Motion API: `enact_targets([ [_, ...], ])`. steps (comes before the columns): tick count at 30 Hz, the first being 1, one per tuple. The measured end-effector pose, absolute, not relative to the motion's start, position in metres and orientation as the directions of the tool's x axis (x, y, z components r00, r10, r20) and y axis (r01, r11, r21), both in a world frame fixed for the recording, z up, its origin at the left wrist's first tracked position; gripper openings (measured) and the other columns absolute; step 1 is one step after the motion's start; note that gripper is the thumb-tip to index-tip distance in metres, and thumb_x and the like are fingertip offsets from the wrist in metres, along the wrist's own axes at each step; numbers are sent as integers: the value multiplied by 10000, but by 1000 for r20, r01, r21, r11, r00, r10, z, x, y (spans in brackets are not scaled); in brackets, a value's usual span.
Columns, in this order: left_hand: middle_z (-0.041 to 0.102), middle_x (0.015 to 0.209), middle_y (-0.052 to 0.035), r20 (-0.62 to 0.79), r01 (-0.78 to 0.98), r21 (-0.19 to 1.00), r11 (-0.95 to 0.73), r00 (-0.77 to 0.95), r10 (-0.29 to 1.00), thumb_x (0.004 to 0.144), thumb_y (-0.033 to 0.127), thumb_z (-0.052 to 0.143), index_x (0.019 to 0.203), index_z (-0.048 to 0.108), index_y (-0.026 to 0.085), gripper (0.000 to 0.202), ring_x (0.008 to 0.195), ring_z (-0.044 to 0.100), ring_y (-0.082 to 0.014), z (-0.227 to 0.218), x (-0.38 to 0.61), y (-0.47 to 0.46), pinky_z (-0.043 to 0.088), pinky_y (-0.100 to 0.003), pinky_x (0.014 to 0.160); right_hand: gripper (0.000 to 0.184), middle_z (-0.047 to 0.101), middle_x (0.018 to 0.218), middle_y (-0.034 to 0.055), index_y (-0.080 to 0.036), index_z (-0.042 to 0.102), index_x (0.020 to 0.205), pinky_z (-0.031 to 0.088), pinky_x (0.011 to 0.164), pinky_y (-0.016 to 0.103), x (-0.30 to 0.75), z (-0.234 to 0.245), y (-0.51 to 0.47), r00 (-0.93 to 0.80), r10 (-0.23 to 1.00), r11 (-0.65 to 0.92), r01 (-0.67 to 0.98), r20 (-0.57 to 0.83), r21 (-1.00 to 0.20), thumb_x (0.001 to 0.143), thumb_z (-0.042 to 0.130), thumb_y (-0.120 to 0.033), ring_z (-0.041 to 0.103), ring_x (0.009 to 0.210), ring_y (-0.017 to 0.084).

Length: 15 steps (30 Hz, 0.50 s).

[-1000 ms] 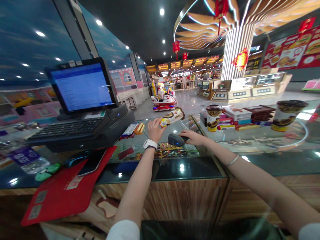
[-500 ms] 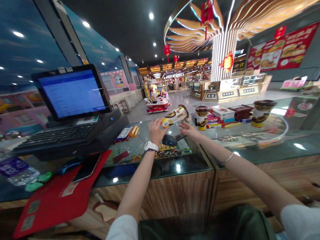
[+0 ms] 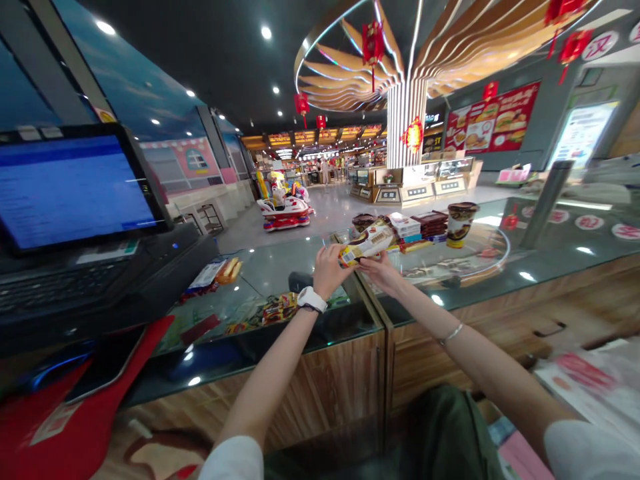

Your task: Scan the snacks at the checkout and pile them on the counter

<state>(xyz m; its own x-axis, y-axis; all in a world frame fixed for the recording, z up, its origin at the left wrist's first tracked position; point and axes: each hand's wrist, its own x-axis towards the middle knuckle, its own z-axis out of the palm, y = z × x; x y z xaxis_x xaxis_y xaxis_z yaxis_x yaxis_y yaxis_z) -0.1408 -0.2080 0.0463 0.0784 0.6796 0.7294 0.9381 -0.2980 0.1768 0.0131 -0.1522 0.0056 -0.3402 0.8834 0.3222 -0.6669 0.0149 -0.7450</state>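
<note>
From the head camera, the left hand (image 3: 327, 270) and right hand (image 3: 383, 275) meet above a glass-topped bench (image 3: 280, 267), both closed around a wrapped snack packet (image 3: 365, 245). The left fingers curl over its near end, and the right hand supports it from below. The packet is tilted, held clear of the glass. Just below the left hand, a dark handheld scanner (image 3: 300, 281) lies partly hidden. Snack packets (image 3: 213, 275) lie on the glass to the left, beside a till screen (image 3: 75, 190) and keyboard (image 3: 60, 288). Beyond the hands stand a stack of boxes (image 3: 405, 227) and a chocolate dessert cup (image 3: 461, 223). A phone (image 3: 103, 367) rests on a red mat (image 3: 60, 407).
</note>
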Motion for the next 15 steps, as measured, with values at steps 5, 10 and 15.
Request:
enact_targets([
  [5, 695, 1218, -94, 656, 884, 253, -393, 142, 741, 862, 386, 700, 1218, 576, 186, 427, 1153, 640, -248, 36, -102, -186, 364, -459, 1144, 719, 714, 930, -107, -326, 452, 1061, 579, 787, 256, 50, 6, -149, -177, 928, 122, -690, 329, -714, 506, 889, -192, 705, 888, 122],
  [10, 669, 1275, -130, 533, 780, 331, -531, 310, 787, 937, 369, 593, 1344, 504, 156, 468, 1195, 616, -248, 21, -66, -160, 401, -444, 1121, 711, 707, 971, -83, -325, 471, 1095, 557, 883, 301, 95, 3, -141, -88, 902, 288, -606, 422, -741, 519, 864, -189, 685, 912, 132],
  [15, 637, 1337, -137, 438, 702, 384, -600, 434, 787, 982, 340, 503, 1366, 491, 156, 425, 1242, 588, -243, 15, -34, -138, 402, -434, 1122, 793, 699, 1009, -52, -345, 450, 1228, 557, 900, 383, 138, -6, -130, -60, 871, 399, -491, 487, -775, 546, 844, -257, 683, 928, 176],
])
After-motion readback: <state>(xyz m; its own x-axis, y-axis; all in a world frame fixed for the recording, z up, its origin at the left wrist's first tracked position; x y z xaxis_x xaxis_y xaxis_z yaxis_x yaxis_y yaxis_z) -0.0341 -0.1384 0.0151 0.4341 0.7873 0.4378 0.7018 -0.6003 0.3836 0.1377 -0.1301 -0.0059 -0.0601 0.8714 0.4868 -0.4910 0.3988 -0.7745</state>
